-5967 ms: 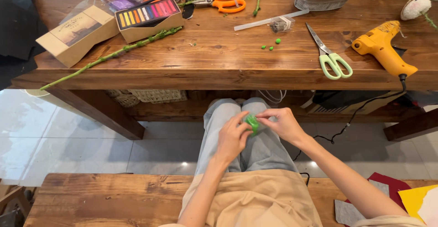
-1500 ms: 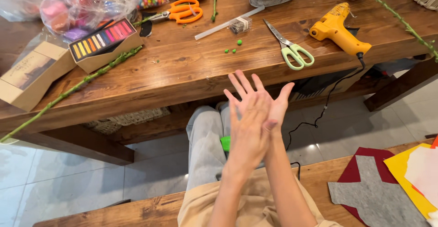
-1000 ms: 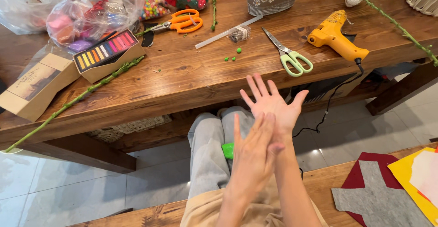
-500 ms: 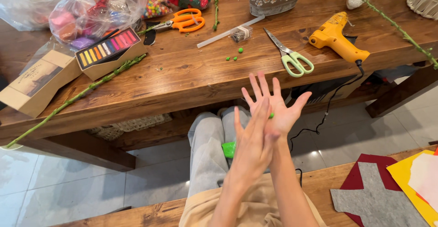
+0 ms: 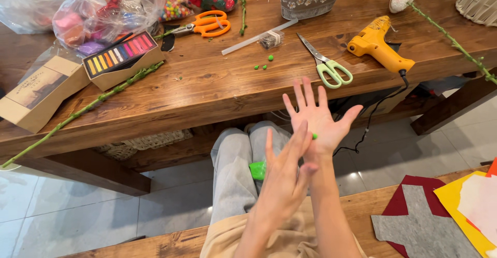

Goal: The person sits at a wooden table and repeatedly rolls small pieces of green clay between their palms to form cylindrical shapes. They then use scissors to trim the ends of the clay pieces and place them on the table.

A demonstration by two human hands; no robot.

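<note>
Your right hand (image 5: 318,120) is spread flat, palm up, with a small green clay bit (image 5: 314,135) pressed under the fingers of your left hand (image 5: 284,177), also flat; neither grip closes on it. A green clay lump (image 5: 257,170) rests on your lap just left of the hands. Beyond them, green-handled scissors (image 5: 327,69) lie on the surface (image 5: 207,89).

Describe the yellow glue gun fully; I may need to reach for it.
The yellow glue gun looks like moulded plastic, with a darker nozzle end and a black cord trailing off the wooden table edge. It lies on its side, handle toward the table edge, right of the green-handled scissors. Neither hand touches it.
</note>
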